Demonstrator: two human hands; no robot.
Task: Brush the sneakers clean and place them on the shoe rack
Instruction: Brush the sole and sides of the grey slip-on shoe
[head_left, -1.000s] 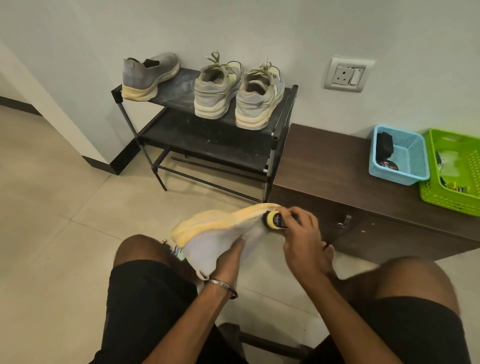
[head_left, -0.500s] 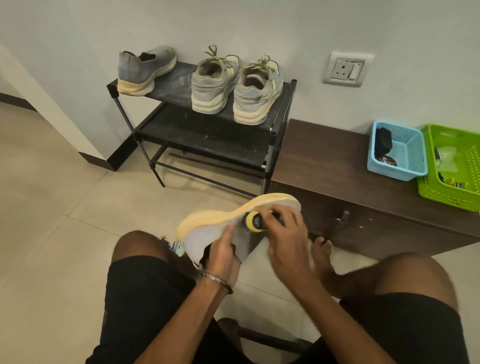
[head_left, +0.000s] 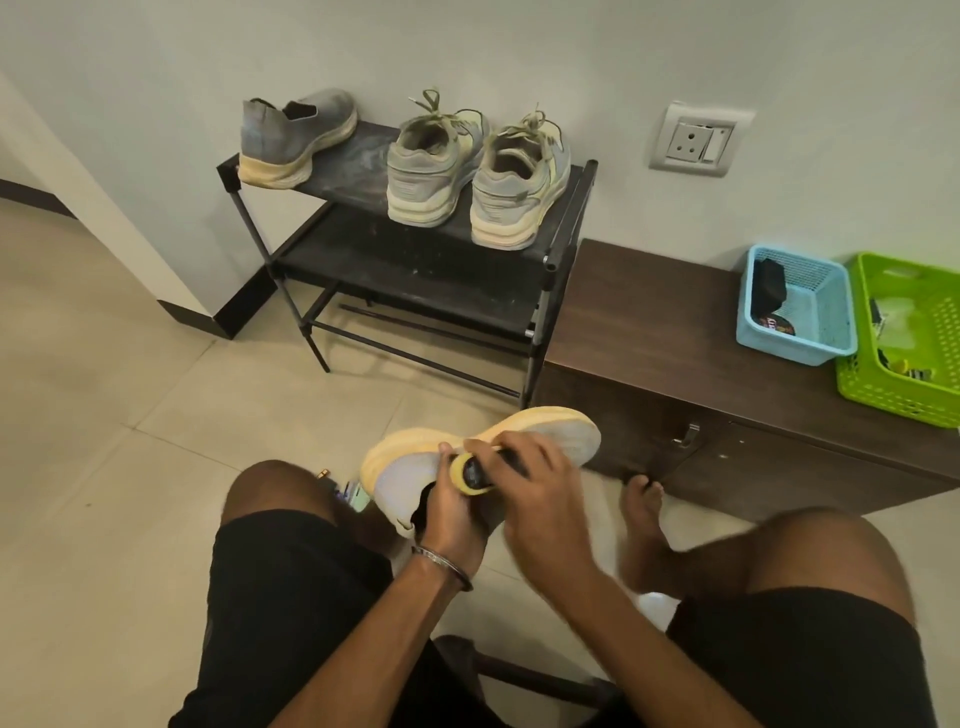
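Note:
A grey sneaker with a yellow sole is held sideways above my knees. My left hand grips it at the ankle opening, the fingers inside. My right hand holds a small black and yellow brush against the sneaker's side near the heel. On the top shelf of the black shoe rack stand its grey slip-on mate at the left and a pair of laced grey sneakers at the right.
A low dark wooden cabinet stands right of the rack, carrying a blue basket and a green basket. My bare foot rests on the tiled floor by the cabinet. Small items lie on the floor near my left knee.
The brush has moved left along the sneaker's side, from the toe end toward the heel. The sneaker's toe has swung up and to the right.

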